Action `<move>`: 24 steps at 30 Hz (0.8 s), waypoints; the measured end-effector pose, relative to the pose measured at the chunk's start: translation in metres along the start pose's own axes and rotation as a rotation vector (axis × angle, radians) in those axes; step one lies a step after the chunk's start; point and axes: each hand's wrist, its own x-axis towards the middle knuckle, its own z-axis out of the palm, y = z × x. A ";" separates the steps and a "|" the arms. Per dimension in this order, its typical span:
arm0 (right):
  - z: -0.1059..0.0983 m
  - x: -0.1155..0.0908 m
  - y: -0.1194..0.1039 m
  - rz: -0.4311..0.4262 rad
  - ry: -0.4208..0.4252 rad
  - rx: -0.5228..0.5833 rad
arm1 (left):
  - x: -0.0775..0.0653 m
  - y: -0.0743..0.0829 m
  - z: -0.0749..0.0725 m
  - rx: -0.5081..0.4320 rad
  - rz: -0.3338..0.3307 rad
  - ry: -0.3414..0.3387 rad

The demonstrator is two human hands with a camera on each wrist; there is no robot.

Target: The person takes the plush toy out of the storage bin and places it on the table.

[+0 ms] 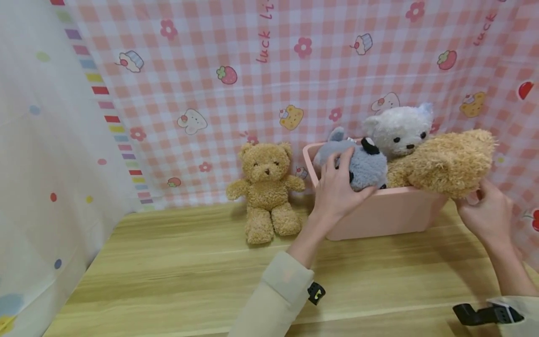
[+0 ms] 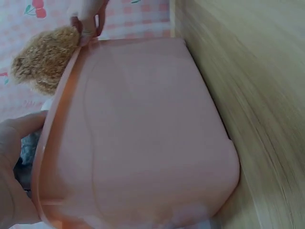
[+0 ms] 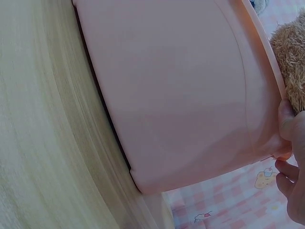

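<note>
Okay, left hand point(image 1: 335, 188) is gripping the gray plush point(image 1: 367, 167), thumb and fingers spreading over it; it's sitting in the left end of the pink box point(image 1: 379, 216), partly poking above the rim. Right hand point(image 1: 490, 213) is pinching the box rim at the right corner, thumb on the front lip, fingers tucking round the end. White bear point(image 1: 389, 133) is leaning up at the back; shaggy tan plush point(image 1: 456, 161) is lying over the right-hand rim, head end overhanging. Guessing the gray one's light and squashy, nothing fragile, fur giving decent friction; best hold is round the thick of the body, not the small ears. Box is looking like smooth, fairly stiff plastic, probably slick on the walls, so the lip at both ends is the sane grab. Edges: checked cloth point(image 1: 202, 47) is hanging close behind and at right, so little slack there. Teddy bear point(image 1: 266, 192) is sitting just left of the box, limiting sideways travel; more bench point(image 1: 168, 267) is running on beyond it and in front.
</note>
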 end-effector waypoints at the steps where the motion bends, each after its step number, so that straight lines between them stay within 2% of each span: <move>1: 0.000 0.000 0.000 -0.002 0.000 -0.006 | 0.000 0.000 0.001 0.008 -0.002 0.012; 4: 0.000 0.000 -0.001 0.001 0.002 -0.012 | 0.001 -0.001 0.003 0.008 0.012 0.049; 7: 0.001 0.000 -0.002 0.006 -0.004 -0.005 | 0.001 -0.005 0.003 -0.035 0.033 0.085; 17: 0.004 0.000 -0.004 -0.025 0.024 0.037 | -0.003 -0.021 -0.003 -0.252 0.070 0.285; 24: 0.000 -0.001 -0.002 0.010 -0.020 -0.001 | -0.006 -0.018 -0.018 -0.418 0.140 0.403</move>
